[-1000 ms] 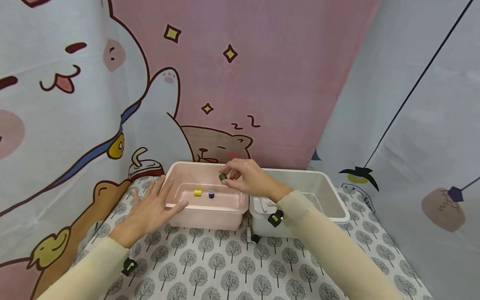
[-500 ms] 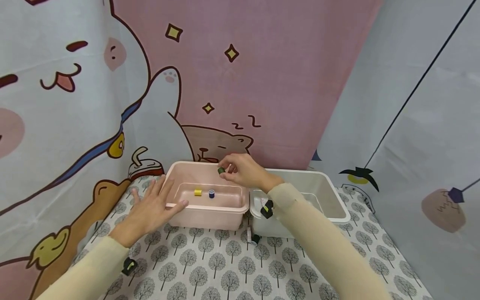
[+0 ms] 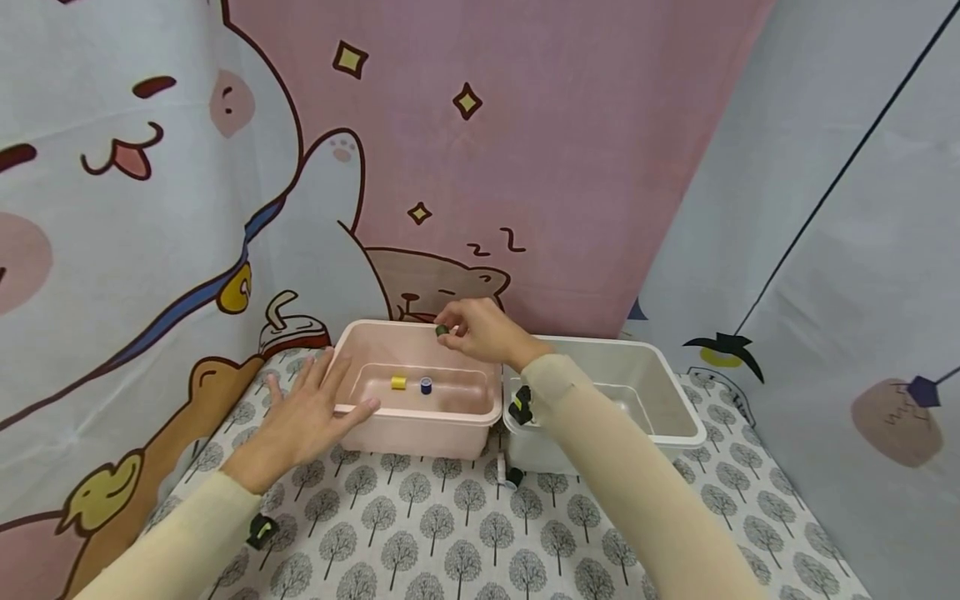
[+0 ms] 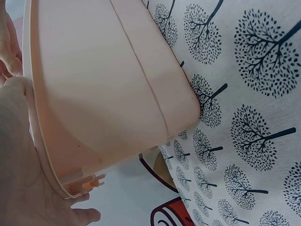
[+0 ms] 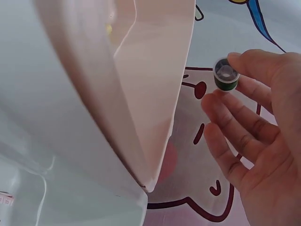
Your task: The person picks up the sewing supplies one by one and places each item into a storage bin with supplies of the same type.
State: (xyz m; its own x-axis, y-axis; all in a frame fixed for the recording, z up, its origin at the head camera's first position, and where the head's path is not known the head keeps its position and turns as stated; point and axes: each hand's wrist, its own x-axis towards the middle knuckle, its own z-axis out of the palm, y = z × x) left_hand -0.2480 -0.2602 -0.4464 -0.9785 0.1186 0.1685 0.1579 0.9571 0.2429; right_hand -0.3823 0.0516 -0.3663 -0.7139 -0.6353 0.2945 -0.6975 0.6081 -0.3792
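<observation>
My right hand (image 3: 487, 333) pinches a small spool of dark green thread (image 5: 225, 81) between thumb and fingers, above the back rim of the pink bin (image 3: 420, 435). In the right wrist view the spool's hollow end shows. My left hand (image 3: 300, 417) is spread, fingers straight, at the bin's left front corner; in the left wrist view it lies along the rim. Inside the pink bin, a yellow spool (image 3: 398, 383) and a blue spool (image 3: 426, 386) sit apart on the floor.
A white bin (image 3: 678, 408) stands close against the pink one on the right, with a white item with red print (image 5: 5, 198) inside. On the tree-print cloth (image 3: 420, 533), a small white-and-black object (image 3: 513, 477) lies before the bins. A cartoon curtain (image 3: 585, 167) hangs behind.
My right hand has moved up and slightly left with the green spool, toward the pink bin's back rim. The left hand stays put.
</observation>
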